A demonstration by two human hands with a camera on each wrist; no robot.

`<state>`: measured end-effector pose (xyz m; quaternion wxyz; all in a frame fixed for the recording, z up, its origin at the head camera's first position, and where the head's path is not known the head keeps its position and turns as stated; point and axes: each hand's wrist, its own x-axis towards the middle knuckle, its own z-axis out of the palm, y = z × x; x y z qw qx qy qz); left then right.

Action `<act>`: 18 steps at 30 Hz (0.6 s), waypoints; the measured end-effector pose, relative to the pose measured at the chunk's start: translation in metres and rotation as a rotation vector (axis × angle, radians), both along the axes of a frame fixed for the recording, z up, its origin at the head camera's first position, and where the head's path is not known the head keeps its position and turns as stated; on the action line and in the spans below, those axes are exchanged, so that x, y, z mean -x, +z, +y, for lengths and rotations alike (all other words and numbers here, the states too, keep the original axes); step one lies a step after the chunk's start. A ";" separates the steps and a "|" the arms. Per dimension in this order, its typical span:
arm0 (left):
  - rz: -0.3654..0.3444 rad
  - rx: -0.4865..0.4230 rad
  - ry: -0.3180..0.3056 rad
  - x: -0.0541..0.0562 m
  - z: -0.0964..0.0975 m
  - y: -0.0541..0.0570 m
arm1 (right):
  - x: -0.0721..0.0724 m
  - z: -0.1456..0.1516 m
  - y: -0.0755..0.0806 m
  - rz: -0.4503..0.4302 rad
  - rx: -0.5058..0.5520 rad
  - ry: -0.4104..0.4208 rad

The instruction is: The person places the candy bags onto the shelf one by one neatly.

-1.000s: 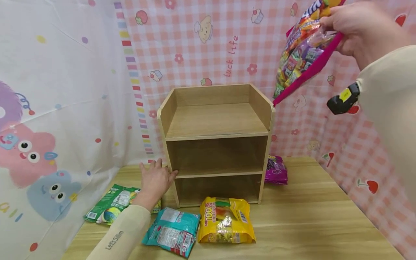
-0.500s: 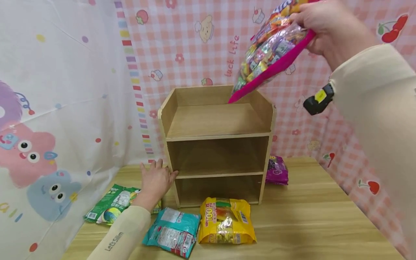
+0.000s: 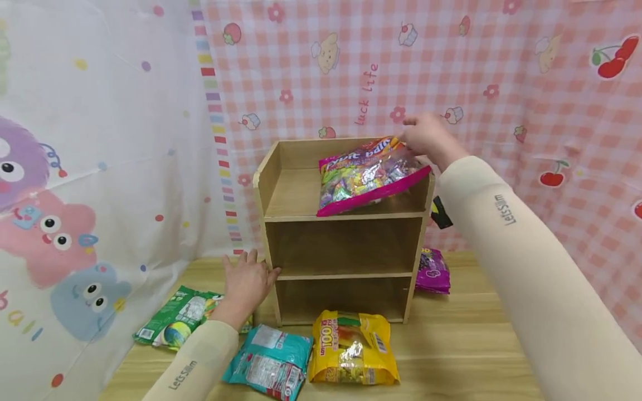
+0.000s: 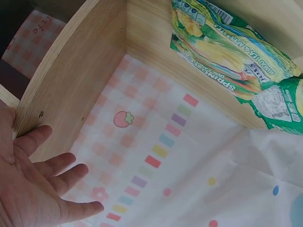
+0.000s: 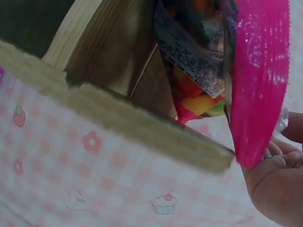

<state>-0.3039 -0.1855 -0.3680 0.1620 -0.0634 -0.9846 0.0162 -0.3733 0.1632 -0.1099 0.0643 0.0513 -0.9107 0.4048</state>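
In the head view a clear candy bag (image 3: 368, 175) with pink edges lies tilted over the top level of a small wooden shelf (image 3: 346, 218), its lower pink edge at the front lip. My right hand (image 3: 428, 136) grips the bag's upper right corner; in the right wrist view, part of that hand (image 5: 279, 175) shows behind the pink edge (image 5: 261, 80). At the shelf's left side, my left hand (image 3: 246, 284) touches the side panel near the middle board. The left wrist view shows that hand (image 4: 38, 184) with its fingers spread and relaxed.
Before the shelf lie a yellow bag (image 3: 353, 351) and a teal bag (image 3: 273, 359). A green bag (image 3: 180, 317) is on the left, partly behind my forearm. A purple bag (image 3: 432, 272) sits at the shelf's right. Patterned cloth (image 3: 321, 83) hangs behind.
My right hand has brought the candy bag left and down from the upper right onto the shelf top. The left hand stays at the shelf's side. The view has shifted slightly.
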 end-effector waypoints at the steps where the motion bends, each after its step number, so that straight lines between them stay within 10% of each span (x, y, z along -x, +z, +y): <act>1: 0.000 0.000 -0.001 0.000 0.001 -0.001 | -0.001 0.002 -0.001 0.030 -0.066 0.002; 13: 0.002 -0.016 -0.006 0.001 0.001 0.000 | -0.031 -0.046 -0.022 0.209 -0.890 0.237; 18: 0.005 -0.019 -0.007 0.000 0.003 -0.001 | -0.033 -0.057 -0.054 0.034 -0.848 0.223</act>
